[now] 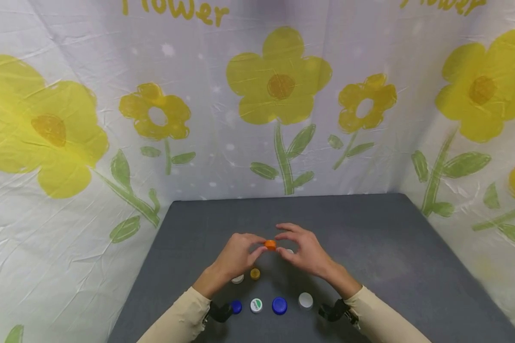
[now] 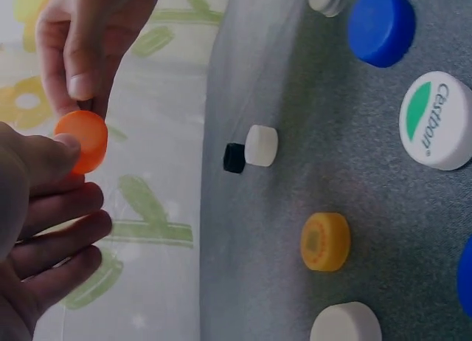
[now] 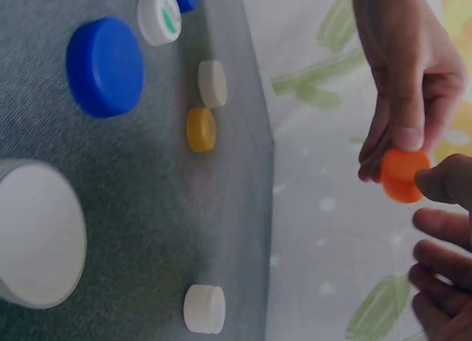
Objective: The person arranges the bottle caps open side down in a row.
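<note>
An orange bottle cap [image 1: 270, 245] is held up above the dark table, between the two hands. My left hand [image 1: 237, 252] pinches it between thumb and index finger, its other fingers extended in the left wrist view. Close to the cap's other side is my right hand [image 1: 303, 248], thumb and index finger parted around its edge. Whether the right fingertips touch the cap is hard to tell. In the right wrist view the orange cap [image 3: 404, 176] sits under the left thumb, and the right hand's fingers [image 3: 441, 261] are spread.
On the grey table [image 1: 369, 228] lie a yellow cap [image 1: 255, 274], blue caps [image 1: 279, 306], a white cap with a green mark [image 1: 256, 305] and plain white caps [image 1: 305, 300]. A small black cap [image 2: 234, 158] touches a white one [image 2: 262, 145]. A flower-printed sheet [image 1: 223, 157] hangs behind.
</note>
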Tool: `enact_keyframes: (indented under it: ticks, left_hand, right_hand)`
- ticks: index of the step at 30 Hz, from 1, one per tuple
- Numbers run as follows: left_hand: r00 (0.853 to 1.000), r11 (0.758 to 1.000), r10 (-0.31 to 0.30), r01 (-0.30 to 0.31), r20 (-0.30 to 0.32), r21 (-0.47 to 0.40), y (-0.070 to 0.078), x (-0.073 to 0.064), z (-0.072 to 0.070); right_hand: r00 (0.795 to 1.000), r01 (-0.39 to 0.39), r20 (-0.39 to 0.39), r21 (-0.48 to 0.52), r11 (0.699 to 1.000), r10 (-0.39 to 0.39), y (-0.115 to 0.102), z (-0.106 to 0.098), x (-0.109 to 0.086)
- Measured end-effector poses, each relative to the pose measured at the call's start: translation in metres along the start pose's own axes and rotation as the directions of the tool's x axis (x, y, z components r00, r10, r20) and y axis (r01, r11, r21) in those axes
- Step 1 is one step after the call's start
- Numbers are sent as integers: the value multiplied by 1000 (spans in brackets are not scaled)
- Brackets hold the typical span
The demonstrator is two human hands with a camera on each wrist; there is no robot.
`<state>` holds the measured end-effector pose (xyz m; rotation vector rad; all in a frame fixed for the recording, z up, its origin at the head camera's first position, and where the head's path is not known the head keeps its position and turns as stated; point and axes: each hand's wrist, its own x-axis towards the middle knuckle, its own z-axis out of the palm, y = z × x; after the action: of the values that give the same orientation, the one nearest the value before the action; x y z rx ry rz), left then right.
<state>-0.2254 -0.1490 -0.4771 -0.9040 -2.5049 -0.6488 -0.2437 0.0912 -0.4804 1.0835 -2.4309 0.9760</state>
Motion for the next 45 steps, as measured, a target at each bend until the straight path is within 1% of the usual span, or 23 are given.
enact_keyframes:
  ticks: [3, 5, 6, 8, 10, 13, 16, 19, 21, 23, 24, 27, 29, 30, 33, 35, 39, 42, 45]
  left_hand:
    - [998, 995, -59, 61, 25, -78, -1, 0, -2]
    - [993, 982, -103, 110, 52, -155, 1, 0, -4]
    - [989, 971, -131, 143, 72, -191, 2, -1, -5]
    - [976, 946, -186, 209, 112, -246, 3, -1, -6]
    - [960, 920, -236, 270, 149, -283, 3, -1, -6]
    - [933, 884, -298, 350, 203, -311, 3, -1, -6]
    - [910, 852, -330, 401, 251, -335, 4, -1, -7]
    - [899, 835, -330, 420, 287, -356, 5, 0, -7]
    - [897, 831, -324, 422, 301, -362, 5, 0, -7]
    - [901, 836, -314, 412, 300, -361, 6, 1, -7]
    - [906, 845, -309, 401, 290, -353, 6, 1, -7]
    - [932, 880, -279, 345, 233, -327, 7, 2, -7]
    - [953, 909, -239, 288, 189, -300, 8, 4, -7]
    - [960, 924, -218, 260, 174, -282, 8, 4, -6]
    - [974, 953, -155, 191, 162, -234, 10, 6, -4]
    - [979, 968, -121, 153, 163, -197, 10, 6, -1]
    - [987, 992, -56, 72, 153, -105, 10, 6, 8]
    - [986, 1000, -20, 23, 164, -17, 9, 3, 15]
    - [981, 998, -10, -1, 194, 55, 9, 0, 23]
  right_hand:
    - [998, 59, -20, -22, 998, -60, 3, 1, -1]
    - [994, 102, -31, -32, 994, -103, 4, 2, -2]
    - [991, 125, -38, -37, 992, -126, 4, 2, -2]
    - [985, 162, -50, -51, 986, -164, 3, 3, -2]
    - [978, 196, -65, -63, 979, -200, 2, 4, -2]
    - [971, 219, -78, -67, 973, -224, 0, 6, -4]
    - [970, 222, -82, -66, 973, -227, -1, 8, -5]
    - [973, 210, -80, -72, 975, -215, -2, 8, -7]
    - [976, 199, -73, -86, 976, -205, -2, 7, -8]
    - [978, 189, -66, -103, 977, -197, -2, 6, -8]
    - [980, 183, -63, -113, 977, -191, -2, 5, -9]
    - [983, 161, -64, -138, 977, -171, -1, 3, -9]
    - [987, 139, -66, -144, 980, -150, 0, 2, -9]
    - [988, 129, -67, -140, 982, -139, 1, 2, -9]
    - [993, 94, -61, -118, 989, -102, 2, 1, -10]
    - [995, 79, -52, -98, 992, -84, 2, 1, -11]
    - [998, 61, -12, -107, 992, -62, 3, 3, -13]
    - [998, 64, 30, -133, 989, -61, 5, 7, -17]
    - [995, 77, 77, -161, 984, -65, 7, 12, -20]
